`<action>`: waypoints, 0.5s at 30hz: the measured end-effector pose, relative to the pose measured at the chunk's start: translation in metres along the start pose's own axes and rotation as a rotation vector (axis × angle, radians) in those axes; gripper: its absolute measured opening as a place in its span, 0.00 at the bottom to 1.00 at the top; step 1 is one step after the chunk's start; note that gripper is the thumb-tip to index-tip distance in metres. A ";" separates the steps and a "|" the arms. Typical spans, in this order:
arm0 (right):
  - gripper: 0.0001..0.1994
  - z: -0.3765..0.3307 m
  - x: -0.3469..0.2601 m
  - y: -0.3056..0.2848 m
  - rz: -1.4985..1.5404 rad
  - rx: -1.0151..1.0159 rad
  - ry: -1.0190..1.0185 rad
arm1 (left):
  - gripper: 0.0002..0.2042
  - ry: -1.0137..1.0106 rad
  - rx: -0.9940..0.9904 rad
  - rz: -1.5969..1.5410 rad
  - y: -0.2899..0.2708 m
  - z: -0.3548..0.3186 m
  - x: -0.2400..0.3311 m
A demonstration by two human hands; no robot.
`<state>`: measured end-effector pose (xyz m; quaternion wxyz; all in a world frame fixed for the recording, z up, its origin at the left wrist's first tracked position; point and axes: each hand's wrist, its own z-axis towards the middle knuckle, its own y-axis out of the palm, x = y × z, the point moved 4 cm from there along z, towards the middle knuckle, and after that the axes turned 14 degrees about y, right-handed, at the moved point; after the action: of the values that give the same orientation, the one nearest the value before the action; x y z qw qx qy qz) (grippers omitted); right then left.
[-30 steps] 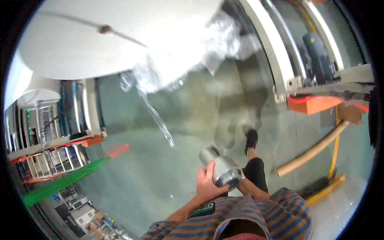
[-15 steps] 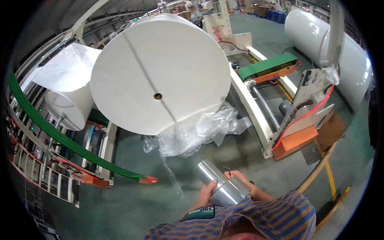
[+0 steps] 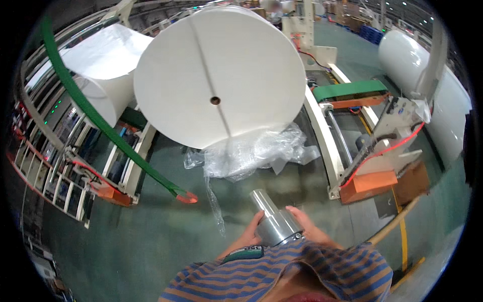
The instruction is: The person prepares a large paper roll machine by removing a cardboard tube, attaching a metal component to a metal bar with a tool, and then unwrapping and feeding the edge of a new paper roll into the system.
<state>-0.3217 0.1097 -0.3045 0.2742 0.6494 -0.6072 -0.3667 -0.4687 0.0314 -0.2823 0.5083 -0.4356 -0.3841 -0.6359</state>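
At chest, low centre | both hands, left hand (image 3: 250, 232) and right hand (image 3: 308, 227), clasp metal cylinder (image 3: 274, 220) | long axis points up-left toward white roll (image 3: 216, 75).

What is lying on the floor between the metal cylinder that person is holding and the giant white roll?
In the head view, crumpled clear plastic wrap lies between the metal cylinder and the white roll, with bare green floor around it.
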 end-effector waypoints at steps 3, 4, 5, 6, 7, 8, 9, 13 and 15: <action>0.18 0.008 0.009 0.002 0.048 -0.038 -0.006 | 0.35 -0.197 0.376 -0.239 0.009 -0.003 0.020; 0.17 0.015 0.015 -0.003 0.029 -0.038 0.007 | 0.34 -0.419 0.626 -0.531 0.016 0.000 0.027; 0.17 0.022 0.020 -0.007 0.008 -0.044 0.024 | 0.33 -0.632 0.875 -0.832 0.024 -0.003 0.029; 0.16 0.028 0.025 -0.007 -0.012 -0.053 0.054 | 0.30 -0.613 0.795 -0.750 0.015 -0.014 0.021; 0.16 0.034 0.029 -0.009 -0.034 -0.056 0.076 | 0.30 -0.544 0.743 -0.595 0.008 -0.023 0.018; 0.15 0.039 0.030 -0.011 -0.058 -0.060 0.098 | 0.29 -0.483 0.689 -0.438 0.003 -0.031 0.019; 0.15 0.044 0.031 -0.011 -0.069 -0.065 0.118 | 0.28 -0.432 0.628 -0.278 0.001 -0.037 0.025; 0.13 0.066 0.041 -0.011 -0.163 -0.030 0.126 | 0.27 -0.648 0.962 -0.669 0.005 -0.040 0.045; 0.12 0.076 0.049 -0.008 -0.205 -0.007 0.130 | 0.27 -0.559 1.011 -0.719 0.003 -0.055 0.041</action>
<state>-0.3790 0.0688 -0.3620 0.2762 0.7294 -0.5175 -0.3520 -0.4787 -0.0329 -0.2613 0.2880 -0.1374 -0.8719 -0.3714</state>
